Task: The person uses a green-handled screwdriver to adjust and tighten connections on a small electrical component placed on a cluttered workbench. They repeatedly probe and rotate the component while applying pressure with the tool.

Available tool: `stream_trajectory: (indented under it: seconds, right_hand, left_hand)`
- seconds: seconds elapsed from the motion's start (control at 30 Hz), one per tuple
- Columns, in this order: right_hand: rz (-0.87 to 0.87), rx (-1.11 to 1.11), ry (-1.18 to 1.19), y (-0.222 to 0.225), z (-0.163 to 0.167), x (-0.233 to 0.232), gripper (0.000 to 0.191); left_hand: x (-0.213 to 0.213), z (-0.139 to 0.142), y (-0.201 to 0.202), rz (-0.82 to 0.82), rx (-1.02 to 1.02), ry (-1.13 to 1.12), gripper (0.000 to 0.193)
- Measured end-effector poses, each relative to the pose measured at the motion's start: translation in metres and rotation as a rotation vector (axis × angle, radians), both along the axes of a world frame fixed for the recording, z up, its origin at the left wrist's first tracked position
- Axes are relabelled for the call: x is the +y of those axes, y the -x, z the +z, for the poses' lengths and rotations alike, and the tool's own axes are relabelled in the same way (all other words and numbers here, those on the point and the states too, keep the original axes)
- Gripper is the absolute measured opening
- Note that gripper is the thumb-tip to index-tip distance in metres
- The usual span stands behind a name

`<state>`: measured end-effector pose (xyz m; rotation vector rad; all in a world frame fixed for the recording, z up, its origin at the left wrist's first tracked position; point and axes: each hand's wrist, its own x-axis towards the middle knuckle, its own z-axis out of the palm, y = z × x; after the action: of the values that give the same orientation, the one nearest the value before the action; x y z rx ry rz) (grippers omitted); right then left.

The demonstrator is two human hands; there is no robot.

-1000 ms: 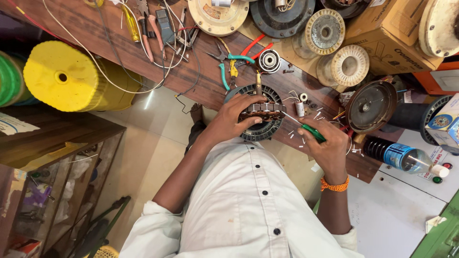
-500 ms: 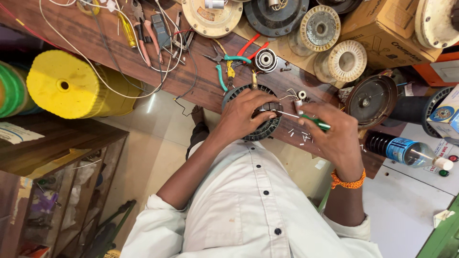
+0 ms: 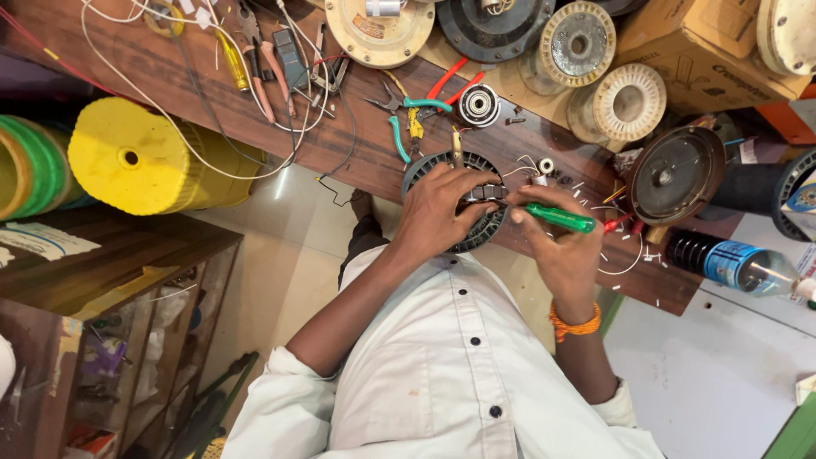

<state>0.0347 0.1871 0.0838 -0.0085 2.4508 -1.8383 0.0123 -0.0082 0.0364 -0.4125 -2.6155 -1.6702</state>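
The round dark motor stator lies flat on the wooden bench, at its near edge, right in front of the person. The left hand lies spread over the stator's middle, fingers curled down on its metal core, its grip closed on the stator and pinning it in place. The right hand sits just to the right of the stator and has its grip closed around the green-handled screwdriver. The screwdriver's long axis runs left to right, nearly level with the bench, handle toward the right hand and shaft pointing left into the stator core, where the tip meets the core just beside the left fingertips. So the stator lies to the left of the tool hand, and the left hand is the one already on it. Beyond the stator, teal-handled pliers and a small bearing lie near. A plastic bottle lies on its side at the right.
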Motion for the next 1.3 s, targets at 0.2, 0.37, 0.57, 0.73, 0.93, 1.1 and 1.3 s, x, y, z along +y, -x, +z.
stream_trajectory:
  seconds: [0.2, 0.37, 0.57, 0.73, 0.93, 1.1, 1.3]
  right_hand:
    - [-0.186, 0.018, 0.052, -0.028, -0.015, -0.022, 0.02]
    - [-0.159, 0.11, 0.041, -0.021, -0.024, -0.013, 0.024]
    - [-0.172, 0.151, 0.179, -0.02, -0.047, -0.004, 0.017]
    - [-0.172, 0.173, 0.244, -0.024, -0.064, 0.001, 0.02]
    - [-0.156, 0.256, 0.161, -0.028, -0.082, -0.001, 0.019]
    - [-0.144, 0.392, 0.022, -0.033, -0.09, -0.005, 0.018]
    - [-0.165, 0.32, 0.16, -0.031, -0.098, 0.002, 0.017]
  left_hand:
    - [0.0, 0.001, -0.004, 0.031, 0.069, 0.02, 0.036]
    - [-0.001, 0.003, -0.004, 0.018, 0.052, 0.042, 0.038]
    - [-0.001, 0.003, -0.001, 0.011, 0.046, 0.059, 0.038]
    - [-0.002, 0.003, -0.001, 0.015, 0.045, 0.064, 0.038]
    - [-0.001, 0.003, -0.001, 0.019, 0.059, 0.068, 0.039]
    - [-0.001, 0.004, -0.001, 0.036, 0.057, 0.057, 0.038]
    - [0.001, 0.003, -0.002, 0.057, 0.093, 0.069, 0.038]
